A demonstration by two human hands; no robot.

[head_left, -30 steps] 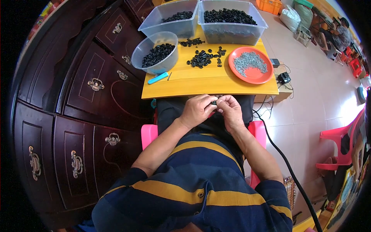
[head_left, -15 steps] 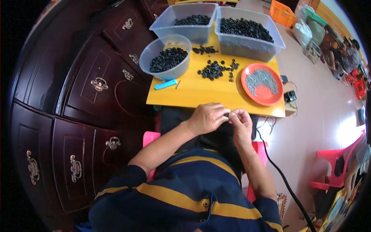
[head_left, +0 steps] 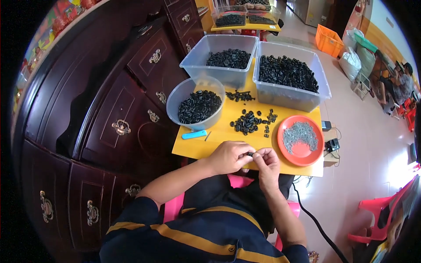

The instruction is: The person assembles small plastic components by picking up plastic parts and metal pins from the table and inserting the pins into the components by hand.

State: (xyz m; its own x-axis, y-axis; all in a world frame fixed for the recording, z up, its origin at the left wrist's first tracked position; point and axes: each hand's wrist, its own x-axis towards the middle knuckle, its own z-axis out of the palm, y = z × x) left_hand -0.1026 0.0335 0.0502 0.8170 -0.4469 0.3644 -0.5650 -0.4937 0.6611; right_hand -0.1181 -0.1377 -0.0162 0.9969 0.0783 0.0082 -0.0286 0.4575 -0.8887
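Observation:
My left hand and my right hand meet over the front edge of the yellow table. Between their fingertips they pinch a small black part, mostly covered by the fingers. Just beyond them lies a loose heap of small black oval parts, with smaller black pieces at its right side. An orange-red plate of small silvery metal pieces sits right of my right hand. Left of the heap rest a blue-handled tool and a thin short rod.
A round clear tub and two rectangular clear bins hold many black parts. Dark wooden drawers close off the left side. A pink chair stands right; a person sits far right. A black cable runs along the floor.
The view has tilted up, so the table sits lower and another table with bins shows behind. My hands stay together on the black part, now over the table's front edge.

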